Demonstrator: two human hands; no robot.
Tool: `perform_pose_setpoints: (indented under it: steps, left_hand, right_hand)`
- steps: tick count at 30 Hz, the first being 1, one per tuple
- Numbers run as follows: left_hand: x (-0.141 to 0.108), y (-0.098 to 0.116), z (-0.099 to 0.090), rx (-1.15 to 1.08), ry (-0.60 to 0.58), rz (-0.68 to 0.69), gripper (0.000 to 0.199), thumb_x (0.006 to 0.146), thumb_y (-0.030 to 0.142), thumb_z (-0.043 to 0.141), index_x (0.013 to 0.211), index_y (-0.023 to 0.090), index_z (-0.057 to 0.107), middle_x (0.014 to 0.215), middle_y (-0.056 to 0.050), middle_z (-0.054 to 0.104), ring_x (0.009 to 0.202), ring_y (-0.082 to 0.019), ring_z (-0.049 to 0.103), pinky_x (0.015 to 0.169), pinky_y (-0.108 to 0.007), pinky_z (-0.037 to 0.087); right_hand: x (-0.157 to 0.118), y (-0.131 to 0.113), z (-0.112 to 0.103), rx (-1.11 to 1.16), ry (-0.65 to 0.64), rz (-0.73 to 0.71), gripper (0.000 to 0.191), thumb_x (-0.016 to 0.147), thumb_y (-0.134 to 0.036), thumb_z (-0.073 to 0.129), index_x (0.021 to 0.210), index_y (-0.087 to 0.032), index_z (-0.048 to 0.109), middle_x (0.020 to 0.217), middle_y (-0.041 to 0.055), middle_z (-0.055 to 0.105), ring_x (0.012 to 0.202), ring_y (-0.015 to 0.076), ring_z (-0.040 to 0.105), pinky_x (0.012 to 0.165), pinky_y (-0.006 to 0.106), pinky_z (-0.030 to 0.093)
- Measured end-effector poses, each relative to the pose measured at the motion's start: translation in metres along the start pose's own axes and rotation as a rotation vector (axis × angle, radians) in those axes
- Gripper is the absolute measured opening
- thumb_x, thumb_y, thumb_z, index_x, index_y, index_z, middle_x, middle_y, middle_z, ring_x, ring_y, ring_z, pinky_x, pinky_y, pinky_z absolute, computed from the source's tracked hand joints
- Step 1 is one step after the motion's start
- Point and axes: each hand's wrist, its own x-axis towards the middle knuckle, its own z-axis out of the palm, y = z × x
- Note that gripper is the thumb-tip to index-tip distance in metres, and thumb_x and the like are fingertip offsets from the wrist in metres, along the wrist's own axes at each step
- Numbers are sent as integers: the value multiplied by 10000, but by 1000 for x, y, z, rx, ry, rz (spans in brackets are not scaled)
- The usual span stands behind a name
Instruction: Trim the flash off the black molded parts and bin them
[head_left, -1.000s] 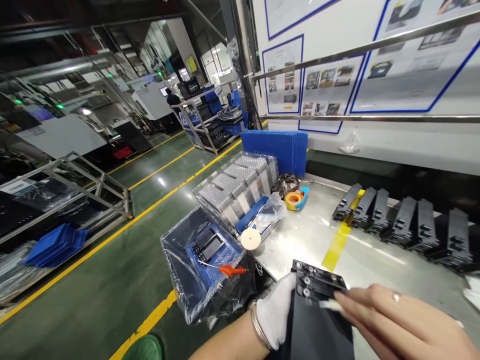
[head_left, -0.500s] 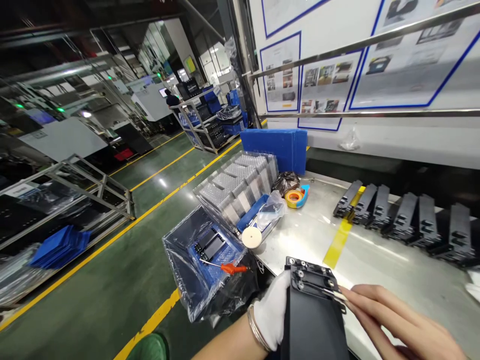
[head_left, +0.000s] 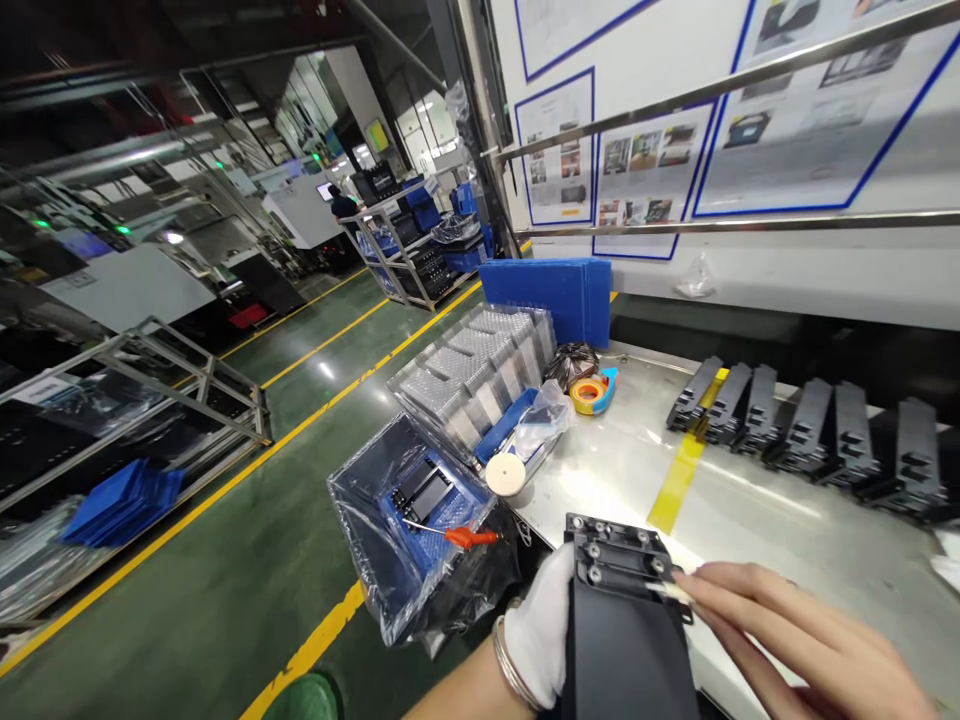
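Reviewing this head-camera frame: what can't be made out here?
- Black part: its lower end is cut off by the bottom edge.
- Left hand: its fingers are hidden behind the part.
- Right hand: the small pale item at its fingertips is too small to identify.
- Wall posters: the text is too small to read.

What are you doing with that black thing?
A person at a shiny metal table holds a black plastic part upright with the gloved left hand. The bare right hand presses a thin white stick against the part's top edge, near some small round holes. More black parts stand in a row at the back of the table, and a tape roll lies near a blue tray.
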Motion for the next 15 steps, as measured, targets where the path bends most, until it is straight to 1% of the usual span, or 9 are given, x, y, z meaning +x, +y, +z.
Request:
perform_pose_setpoints:
  steps: [3,5,8,9,10,11,13,14,15]
  left_hand:
    - [-1,-2,-1,6,49,55,204,758,324,663,839,146,721,854,-86,683,836,-220,606,933,-326,422]
    - [-1,-3,-1,9,56,63,163,755,288,661,814,153,731,851,-90,677,859,-229,611,963,-327,419]
    - [-4,0,6,9,63,67,141,730,281,690,780,153,724,811,-86,666,877,-234,617,1008,-334,407]
    - [-5,2,10,10,62,74,141,718,282,703,772,153,723,798,-84,667,890,-235,620,1027,-341,401]
    - [-8,5,14,16,60,85,143,701,280,719,770,154,725,797,-83,673,910,-238,623,1047,-350,393]
    - [-11,8,17,20,58,107,152,674,288,742,756,160,728,808,-82,684,938,-242,625,1065,-356,387]
    - [-18,12,18,27,48,203,221,600,369,809,696,183,737,869,-82,724,1017,-267,628,1096,-374,379]
    - [-22,13,14,30,45,276,280,562,445,839,677,205,751,912,-75,747,1059,-284,629,1105,-383,382]
    - [-26,13,7,34,50,359,345,528,532,853,673,231,770,952,-63,766,1101,-303,628,1110,-395,389]
  right_hand:
    - [1,3,5,-52,-7,-22,288,973,-130,509,1206,-213,658,1048,78,733,930,162,710,779,228,575]
    - [2,6,6,-15,-30,-36,322,968,-103,495,1226,-210,655,1041,74,733,925,157,706,790,234,575]
    - [9,9,2,119,-113,-57,354,963,-90,492,1253,-227,643,1007,60,729,879,140,710,719,198,575]
    - [13,9,-1,151,-138,-45,345,967,-99,497,1247,-237,643,996,55,726,862,136,713,702,186,577]
    - [16,8,-3,161,-131,-16,316,976,-119,502,1224,-247,650,985,50,723,848,133,716,697,175,582]
    - [18,8,-4,152,-95,28,280,987,-144,505,1193,-254,659,982,47,718,839,128,718,680,156,584]
    - [18,4,-2,99,35,113,236,1008,-194,498,1167,-253,663,1011,53,705,859,120,720,619,104,570]
    - [15,2,2,66,97,140,236,1014,-210,496,1180,-251,660,1035,59,698,882,118,720,612,90,566]
    - [11,-1,7,39,132,158,247,1016,-216,498,1204,-250,655,1058,64,692,908,120,718,633,89,570]
